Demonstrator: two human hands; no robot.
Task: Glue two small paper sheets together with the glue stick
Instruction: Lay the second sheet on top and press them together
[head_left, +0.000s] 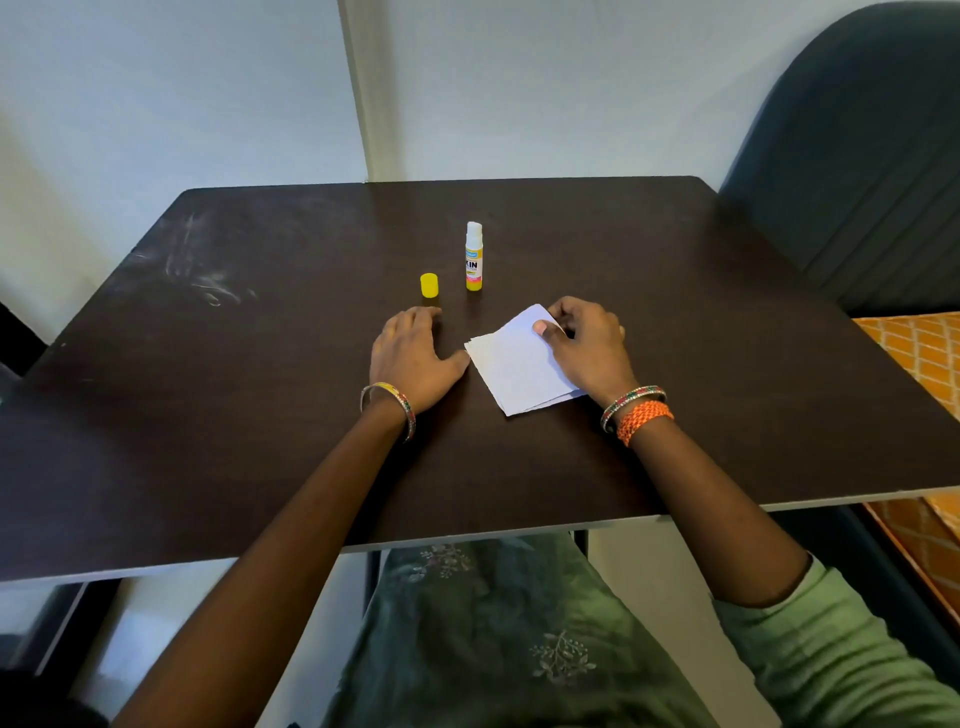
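Two small white paper sheets (511, 364) lie stacked on the dark table (260, 389), the top one slightly askew. My right hand (587, 348) pinches the far right corner of the top sheet between thumb and fingers and lifts it a little. My left hand (413, 356) rests flat on the table just left of the sheets, its thumb touching their left corner. The glue stick (474, 257) stands upright and uncapped behind the sheets, white glue showing at its top. Its yellow cap (429, 285) stands to the left of it.
A dark upholstered chair (857, 166) stands past the table's right far corner. An orange patterned fabric (919, 353) lies to the right of the table. White scuff marks (202, 270) show on the table's far left. A wall runs behind the table.
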